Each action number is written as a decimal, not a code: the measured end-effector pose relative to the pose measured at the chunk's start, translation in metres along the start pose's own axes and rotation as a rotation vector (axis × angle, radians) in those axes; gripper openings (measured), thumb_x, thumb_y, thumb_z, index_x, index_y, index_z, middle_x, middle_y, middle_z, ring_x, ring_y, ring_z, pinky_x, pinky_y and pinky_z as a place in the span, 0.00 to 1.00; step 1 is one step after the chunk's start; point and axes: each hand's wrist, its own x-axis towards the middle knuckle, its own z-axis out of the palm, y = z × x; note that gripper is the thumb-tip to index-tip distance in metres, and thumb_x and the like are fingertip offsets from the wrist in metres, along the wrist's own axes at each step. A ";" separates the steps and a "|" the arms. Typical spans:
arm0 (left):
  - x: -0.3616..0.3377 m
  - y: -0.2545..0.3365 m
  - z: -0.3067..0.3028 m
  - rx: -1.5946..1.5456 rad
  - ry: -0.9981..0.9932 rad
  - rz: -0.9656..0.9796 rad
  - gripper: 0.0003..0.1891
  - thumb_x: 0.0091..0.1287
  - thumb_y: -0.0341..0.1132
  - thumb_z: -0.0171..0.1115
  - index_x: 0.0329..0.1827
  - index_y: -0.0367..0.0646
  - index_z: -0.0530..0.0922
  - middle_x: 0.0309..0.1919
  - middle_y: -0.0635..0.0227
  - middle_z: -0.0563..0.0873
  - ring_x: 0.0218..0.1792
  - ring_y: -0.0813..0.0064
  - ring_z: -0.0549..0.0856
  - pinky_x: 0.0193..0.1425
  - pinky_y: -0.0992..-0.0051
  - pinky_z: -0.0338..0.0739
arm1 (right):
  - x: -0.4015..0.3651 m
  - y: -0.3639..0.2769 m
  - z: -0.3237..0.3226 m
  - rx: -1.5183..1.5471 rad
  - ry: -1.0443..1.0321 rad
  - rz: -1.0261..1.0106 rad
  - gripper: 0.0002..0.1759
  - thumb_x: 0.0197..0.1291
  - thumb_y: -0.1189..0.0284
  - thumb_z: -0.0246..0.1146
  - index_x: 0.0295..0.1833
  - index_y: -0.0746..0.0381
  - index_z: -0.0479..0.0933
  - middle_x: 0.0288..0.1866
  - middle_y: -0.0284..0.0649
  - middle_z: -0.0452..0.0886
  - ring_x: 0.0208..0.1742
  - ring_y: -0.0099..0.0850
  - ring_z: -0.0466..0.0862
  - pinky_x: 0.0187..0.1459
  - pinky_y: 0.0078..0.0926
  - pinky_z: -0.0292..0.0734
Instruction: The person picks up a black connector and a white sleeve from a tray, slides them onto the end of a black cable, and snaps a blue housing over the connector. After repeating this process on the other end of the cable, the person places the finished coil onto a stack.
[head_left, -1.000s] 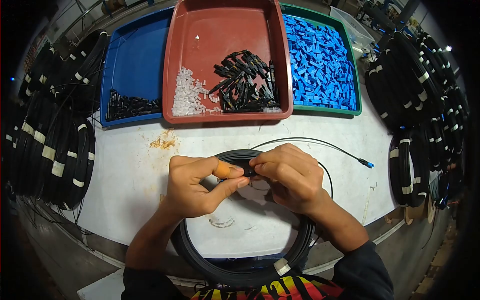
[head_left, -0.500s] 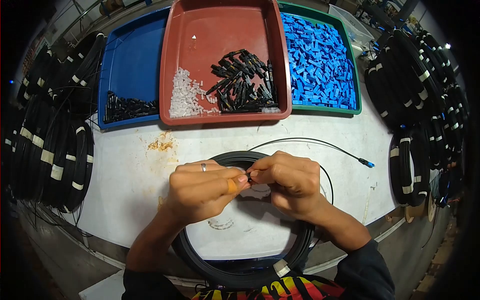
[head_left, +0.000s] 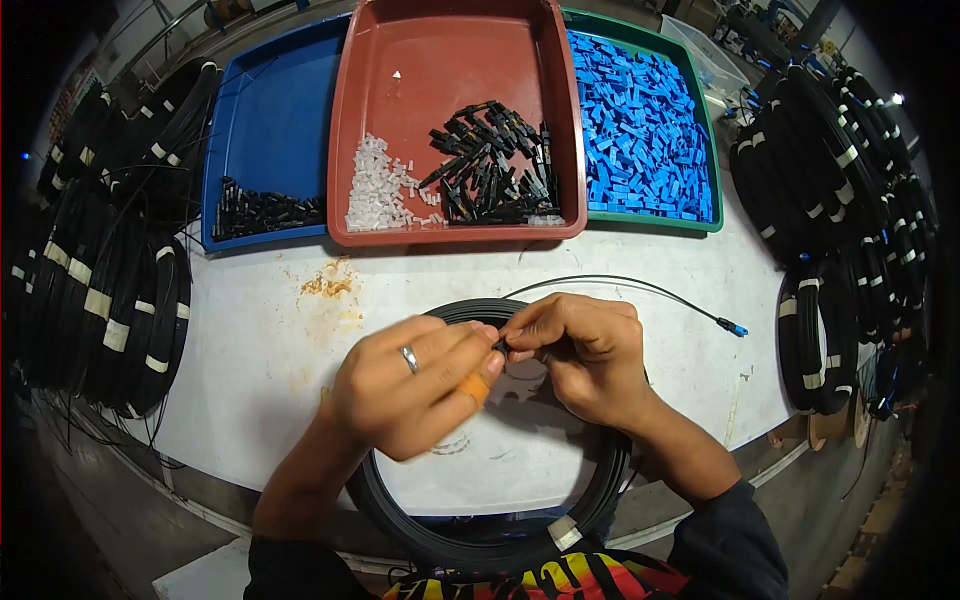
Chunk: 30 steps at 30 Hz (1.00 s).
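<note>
In the head view, the left hand (head_left: 415, 385) grasped a small dark piece (head_left: 502, 348) between thumb and fingertips; it wore a ring (head_left: 408, 358) and had an orange wrap (head_left: 474, 388) on one finger. The right hand (head_left: 585, 355) pinched at the same piece from the other side, its fingertips close against the left's. Fingers hid most of the piece, so its shape could not be told. It was held above the far part of a black coil (head_left: 470, 545), inside whose ring the white table (head_left: 250, 350) showed. Tape (head_left: 564, 533) bound the coil's near side.

A cable (head_left: 620, 283) curved out beyond the right hand to a blue tip (head_left: 737, 328). Brown crumbs (head_left: 328, 284) lay left of the coil.

At the back, the blue tray (head_left: 270, 120) held black bits (head_left: 265, 212), the red tray (head_left: 470, 60) white bits (head_left: 375, 190) beside black parts (head_left: 490, 165), and the green tray (head_left: 717, 215) blue parts (head_left: 640, 130). More taped coils stood in stacks on the left (head_left: 100, 310) and right (head_left: 800, 160).
</note>
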 end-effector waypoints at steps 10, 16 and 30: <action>-0.007 0.003 0.006 -0.304 0.096 -0.497 0.10 0.54 0.26 0.84 0.31 0.35 0.87 0.28 0.59 0.92 0.28 0.67 0.93 0.34 0.75 0.88 | 0.001 0.007 -0.001 -0.332 0.086 -0.250 0.18 0.41 0.91 0.71 0.41 0.66 0.82 0.41 0.45 0.89 0.40 0.40 0.90 0.41 0.34 0.85; -0.006 0.007 0.003 -0.403 0.070 -0.647 0.10 0.54 0.26 0.84 0.30 0.36 0.86 0.27 0.60 0.92 0.27 0.69 0.93 0.34 0.74 0.88 | 0.005 0.003 -0.005 -0.405 0.055 -0.436 0.20 0.39 0.89 0.74 0.42 0.67 0.83 0.38 0.43 0.90 0.36 0.38 0.90 0.35 0.29 0.85; -0.001 0.004 0.002 0.107 -0.080 0.009 0.06 0.59 0.24 0.75 0.35 0.31 0.85 0.37 0.53 0.90 0.35 0.65 0.91 0.34 0.72 0.85 | -0.003 0.007 0.000 -0.047 -0.024 0.032 0.16 0.42 0.97 0.59 0.37 0.70 0.78 0.40 0.48 0.90 0.38 0.35 0.92 0.40 0.27 0.87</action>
